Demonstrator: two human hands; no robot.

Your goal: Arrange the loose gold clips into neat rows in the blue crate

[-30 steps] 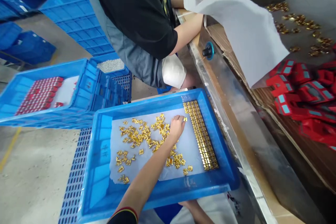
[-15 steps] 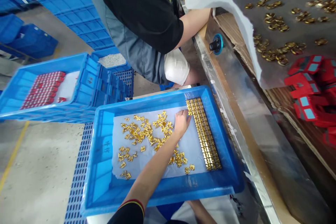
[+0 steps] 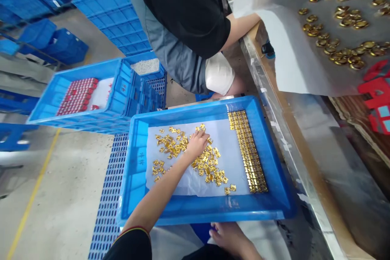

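A blue tray (image 3: 274,170) lined with white paper (image 3: 225,146) holds loose gold pieces (image 3: 210,166) at its middle and left. Gold pieces in tight rows (image 3: 250,154) form a long block along its right side. My left hand (image 3: 198,141) is over the upper part of the loose pile, palm down, fingers slightly apart and touching or just above the pieces; nothing shows held in it. Below the tray's near edge, my right hand (image 3: 224,235) rests low near my lap, thumb and fingers apart, with nothing visible in it.
Another person (image 3: 189,20) sits beyond the tray, a forearm on the bench. On the right, paper (image 3: 289,48) carries round gold pieces (image 3: 350,18) beside red objects (image 3: 379,97). Stacked blue crates (image 3: 122,89) stand at left, the top one holding red-and-white pieces (image 3: 77,95).
My left hand has moved left from the top of the gold rows to the loose pile, leaving a piece there. My right hand has come further into view. The camera view has shifted.
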